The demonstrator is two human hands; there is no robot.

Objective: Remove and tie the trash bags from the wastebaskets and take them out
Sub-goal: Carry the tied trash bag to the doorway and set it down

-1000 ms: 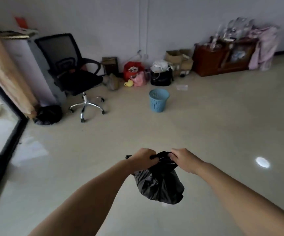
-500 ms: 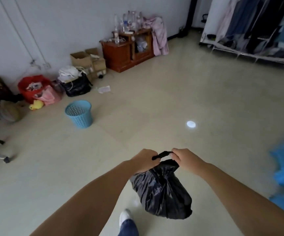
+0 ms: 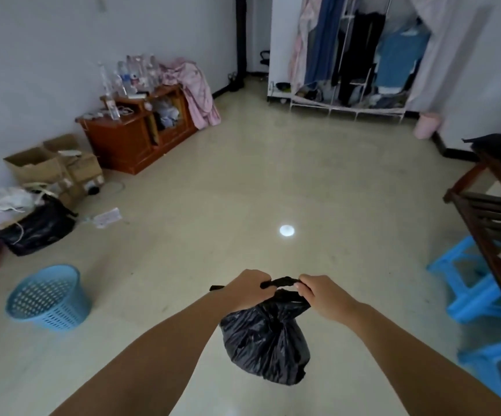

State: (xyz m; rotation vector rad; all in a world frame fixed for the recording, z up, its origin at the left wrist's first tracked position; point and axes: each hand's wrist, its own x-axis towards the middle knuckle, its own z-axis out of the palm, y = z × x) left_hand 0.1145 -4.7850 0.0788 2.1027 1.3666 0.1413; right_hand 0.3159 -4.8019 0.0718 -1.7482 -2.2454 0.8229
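Note:
A full black trash bag (image 3: 265, 340) hangs in the air in front of me, above the floor. My left hand (image 3: 250, 291) and my right hand (image 3: 321, 298) each grip one end of the bag's twisted top, with a short black strip stretched between them. An empty light-blue wastebasket (image 3: 48, 297) stands on the floor at the lower left, apart from the bag. A pink wastebasket (image 3: 427, 125) stands by the far right wall.
Cardboard boxes (image 3: 54, 166), a black bag (image 3: 37, 228) and clutter lie along the left wall beside a brown cabinet (image 3: 135, 136). A clothes rack (image 3: 354, 52) fills the back. A dark wooden frame (image 3: 489, 211) and blue stools (image 3: 471, 283) crowd the right edge.
My view has swung to the right: the office chair and red bin left the frame, the clothes rack and stools came in. Both hands keep the same grip on the bag's top.

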